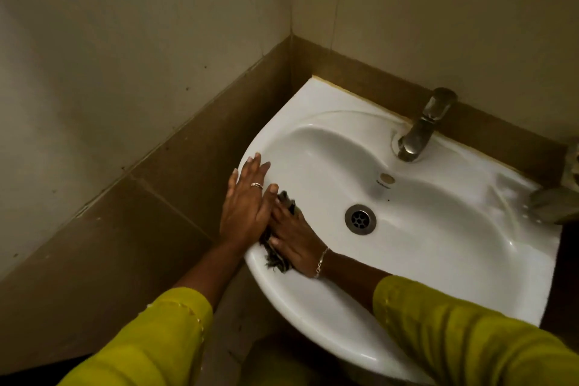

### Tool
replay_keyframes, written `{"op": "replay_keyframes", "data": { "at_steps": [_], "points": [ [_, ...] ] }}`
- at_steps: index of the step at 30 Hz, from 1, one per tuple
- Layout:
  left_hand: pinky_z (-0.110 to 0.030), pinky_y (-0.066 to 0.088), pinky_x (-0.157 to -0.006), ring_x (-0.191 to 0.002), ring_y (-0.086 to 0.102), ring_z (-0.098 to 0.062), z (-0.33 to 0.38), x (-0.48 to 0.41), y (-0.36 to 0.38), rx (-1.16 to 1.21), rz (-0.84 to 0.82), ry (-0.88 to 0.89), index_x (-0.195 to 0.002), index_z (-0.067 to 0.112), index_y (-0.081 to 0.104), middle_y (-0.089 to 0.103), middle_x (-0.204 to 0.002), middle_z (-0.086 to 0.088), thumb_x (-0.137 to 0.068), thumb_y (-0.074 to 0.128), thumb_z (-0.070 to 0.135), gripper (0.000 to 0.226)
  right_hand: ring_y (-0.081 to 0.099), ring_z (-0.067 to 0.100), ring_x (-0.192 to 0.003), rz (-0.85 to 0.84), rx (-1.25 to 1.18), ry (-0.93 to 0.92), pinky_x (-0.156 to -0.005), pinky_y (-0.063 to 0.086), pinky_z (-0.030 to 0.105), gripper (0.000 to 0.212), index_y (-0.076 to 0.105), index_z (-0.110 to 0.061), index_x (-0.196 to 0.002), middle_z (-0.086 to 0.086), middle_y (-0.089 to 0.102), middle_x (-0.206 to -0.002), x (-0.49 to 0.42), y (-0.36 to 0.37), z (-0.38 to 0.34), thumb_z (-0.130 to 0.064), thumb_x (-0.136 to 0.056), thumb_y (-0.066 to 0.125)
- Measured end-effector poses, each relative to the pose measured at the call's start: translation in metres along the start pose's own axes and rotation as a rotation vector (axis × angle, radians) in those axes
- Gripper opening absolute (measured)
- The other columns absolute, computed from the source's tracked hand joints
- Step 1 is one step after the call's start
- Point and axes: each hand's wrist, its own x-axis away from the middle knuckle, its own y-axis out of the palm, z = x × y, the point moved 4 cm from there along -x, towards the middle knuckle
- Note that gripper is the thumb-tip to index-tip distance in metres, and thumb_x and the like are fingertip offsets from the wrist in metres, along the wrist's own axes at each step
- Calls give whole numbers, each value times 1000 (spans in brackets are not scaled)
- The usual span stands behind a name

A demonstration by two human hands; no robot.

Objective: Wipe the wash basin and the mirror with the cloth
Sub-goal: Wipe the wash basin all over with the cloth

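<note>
Wash basin point(438, 260), cloth point(277, 262) on its rim, right hand point(296, 244) pressing it flat-fingered, left hand point(246, 207) flat beside

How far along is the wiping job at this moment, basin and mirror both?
Done: hard to judge; the wash basin looks white, with wet-looking streaks on its right side. In hand: the right hand presses the cloth onto the basin's left front rim; the left hand rests flat beside it, overlapping its fingers. Left: no mirror is in view, so that part likely remains.
</note>
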Motion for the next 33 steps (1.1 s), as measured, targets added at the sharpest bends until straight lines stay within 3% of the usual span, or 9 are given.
{"op": "replay_keyframes", "data": {
  "at_steps": [3, 6, 10, 14, 19, 25, 33],
  "points": [
    [-30, 1, -116, -143, 15, -14, -1, 1, 0, -13, 2, -1, -142, 15, 34, 23, -154, -4, -86, 12, 51, 70, 2, 26, -144, 65, 133, -5, -113, 14, 56, 67, 22, -9, -146, 13, 13, -155, -26, -6, 23, -49, -95, 5],
    [-29, -1, -115, -143, 15, -15, 0, 0, 1, -54, -15, 10, -143, 13, 30, 23, -154, -6, -86, 12, 52, 72, 1, 25, -143, 84, 291, 14, -113, 10, 54, 63, 13, -14, -146, 14, 12, -155, -42, -18, 45, -48, -95, 3],
    [-25, -6, -113, -141, 11, -9, -1, 0, 3, -114, -19, 33, -143, 12, 30, 23, -154, -7, -84, 2, 68, 86, 18, 34, -140, 56, 584, 52, -112, 11, 57, 60, 12, -15, -145, 17, 24, -151, -59, -40, 77, -47, -94, 18],
    [-27, -3, -115, -143, 13, -12, -5, 0, 3, -106, -32, 4, -142, 13, 33, 23, -154, -6, -79, -8, 73, 96, 35, 25, -136, 97, 863, 122, -112, 0, 46, 65, 21, -18, -144, 7, 38, -147, -58, -72, 102, -46, -86, 27],
    [-28, -3, -115, -144, 13, -15, -2, 1, 2, -163, -76, 1, -143, 13, 32, 21, -155, -6, -79, -2, 74, 95, 18, 14, -142, 87, 1211, 267, -109, -20, 47, 61, 4, -17, -143, -4, 18, -155, -29, -82, 113, -41, -93, 31],
    [-27, -4, -115, -144, 13, -17, -1, 2, 3, -196, -80, 1, -143, 10, 31, 21, -155, -8, -77, -5, 75, 98, 19, 19, -142, 22, 1312, 433, -109, -22, 51, 63, 12, -11, -143, 2, 23, -153, 20, -76, 108, -21, -84, 33],
    [-25, -6, -114, -145, 12, -18, 0, 2, 4, -195, -71, -6, -143, 9, 30, 20, -155, -9, -81, 8, 70, 90, 44, 26, -130, 24, 1032, 480, -114, -11, 43, 57, 45, 0, -132, 14, 49, -137, -1, -59, 108, -16, -78, 41]
  ]
}}
